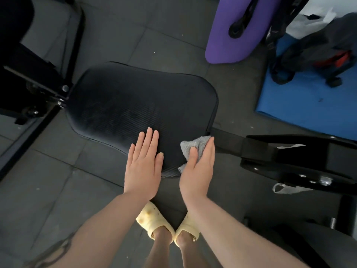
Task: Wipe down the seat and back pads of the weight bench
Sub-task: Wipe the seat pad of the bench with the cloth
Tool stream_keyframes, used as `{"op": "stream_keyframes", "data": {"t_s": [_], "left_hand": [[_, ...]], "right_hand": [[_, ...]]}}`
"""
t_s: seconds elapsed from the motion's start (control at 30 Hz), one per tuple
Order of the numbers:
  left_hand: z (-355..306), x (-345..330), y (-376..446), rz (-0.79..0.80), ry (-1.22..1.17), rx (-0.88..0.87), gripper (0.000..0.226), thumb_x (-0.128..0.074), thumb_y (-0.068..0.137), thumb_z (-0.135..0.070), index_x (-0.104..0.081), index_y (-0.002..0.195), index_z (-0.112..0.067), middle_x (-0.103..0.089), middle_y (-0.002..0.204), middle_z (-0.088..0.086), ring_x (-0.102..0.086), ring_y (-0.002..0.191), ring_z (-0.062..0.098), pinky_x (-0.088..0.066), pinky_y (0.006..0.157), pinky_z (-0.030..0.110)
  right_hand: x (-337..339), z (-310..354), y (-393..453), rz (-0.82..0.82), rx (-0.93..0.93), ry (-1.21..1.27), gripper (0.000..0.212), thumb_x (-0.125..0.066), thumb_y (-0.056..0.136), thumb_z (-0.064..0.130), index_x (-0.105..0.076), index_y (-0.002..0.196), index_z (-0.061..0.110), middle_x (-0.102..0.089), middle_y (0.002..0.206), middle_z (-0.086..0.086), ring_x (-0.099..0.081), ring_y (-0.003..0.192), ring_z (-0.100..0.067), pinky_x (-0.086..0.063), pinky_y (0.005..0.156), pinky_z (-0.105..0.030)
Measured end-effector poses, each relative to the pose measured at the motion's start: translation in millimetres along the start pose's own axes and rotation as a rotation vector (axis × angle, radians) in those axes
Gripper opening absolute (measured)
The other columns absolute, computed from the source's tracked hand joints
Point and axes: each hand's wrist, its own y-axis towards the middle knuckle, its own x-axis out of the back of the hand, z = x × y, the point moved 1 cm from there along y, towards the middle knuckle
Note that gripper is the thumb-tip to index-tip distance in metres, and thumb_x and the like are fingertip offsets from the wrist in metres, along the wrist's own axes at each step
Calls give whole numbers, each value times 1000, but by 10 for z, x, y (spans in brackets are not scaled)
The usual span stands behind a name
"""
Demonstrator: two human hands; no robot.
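The black textured seat pad of the weight bench fills the middle of the view. My left hand lies flat on its near edge, fingers together and extended, holding nothing. My right hand presses a grey cloth against the pad's near right corner, thumb on top of the cloth. The back pad shows only partly at the far left, dark and cut off by the frame.
The bench's black frame bar and foot bracket run to the right. A purple rolled mat and a blue mat with bags lie at the back right. Black steel frame legs stand at left. My feet in yellow sandals stand below.
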Motion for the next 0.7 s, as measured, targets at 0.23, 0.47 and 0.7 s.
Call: {"op": "stream_keyframes", "data": {"t_s": [0.23,0.47,0.7], "left_hand": [[5,-38,-3,-2,-10,11,57,5,91,-48,9,146,-33,12,155,-14,17,144,6,12,116,27],[-5,129,8,63,-63,8,54,-18,101,-34,6,149,-31,14,155,-16,18,143,4,7,120,30],[233,295,15,114,-21,-121,52,-21,102,-34,2,149,-34,9,155,-20,14,142,-2,6,116,19]], "right_hand": [[-40,135,299,-91,-64,35,52,-35,104,25,-18,152,15,-22,157,2,-21,144,-10,-15,95,5],[88,85,218,-24,-46,-20,53,-36,103,27,-19,151,16,-24,158,1,-21,144,-12,-11,104,-5],[-37,122,211,-66,-20,-58,54,-35,103,27,-17,152,14,-22,158,0,-20,145,-12,-10,101,-3]]}}
